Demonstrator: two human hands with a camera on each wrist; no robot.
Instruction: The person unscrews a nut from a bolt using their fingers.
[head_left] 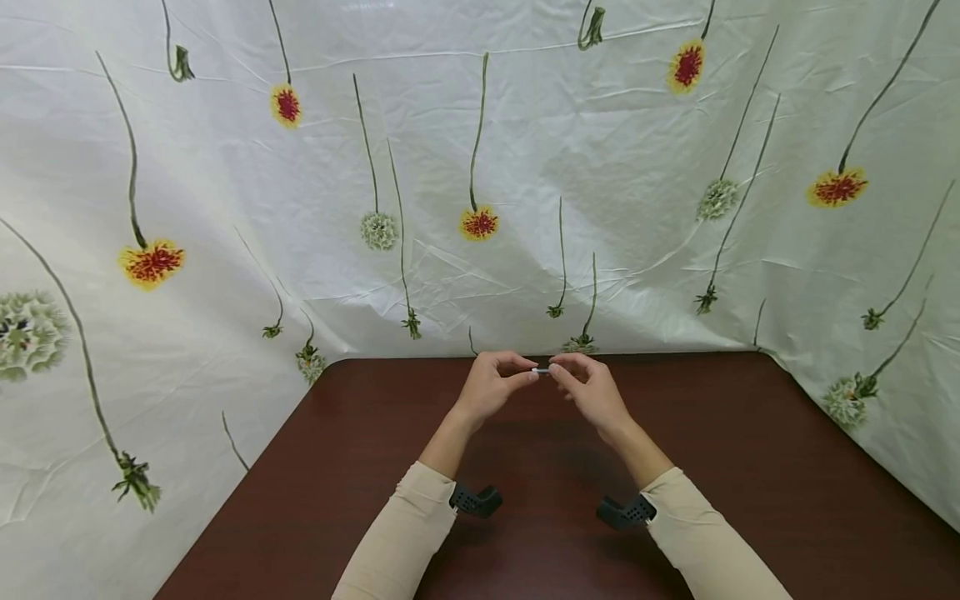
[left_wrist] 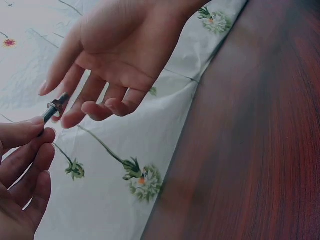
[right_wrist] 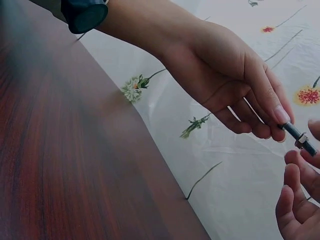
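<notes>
Over the far part of the table, my right hand (head_left: 596, 394) pinches a dark threaded bolt (right_wrist: 292, 130) between thumb and index finger. A silvery nut (right_wrist: 301, 141) sits partway along the bolt's thread. My left hand (head_left: 486, 387) is at the nut's side of the bolt. In the left wrist view its thumb (left_wrist: 50, 82) stands apart from the nut, while the index finger lies behind the bolt's free end; whether that finger touches it, I cannot tell. The other left fingers are loosely bent. The bolt's gripped end is hidden by the right fingertips.
A dark reddish-brown table (head_left: 540, 500) lies below both hands. Behind it and along its sides hangs a white cloth (head_left: 600, 150) printed with flowers. Each wrist wears a black band, the left band (head_left: 476, 501) and the right band (head_left: 626, 511), below beige sleeves.
</notes>
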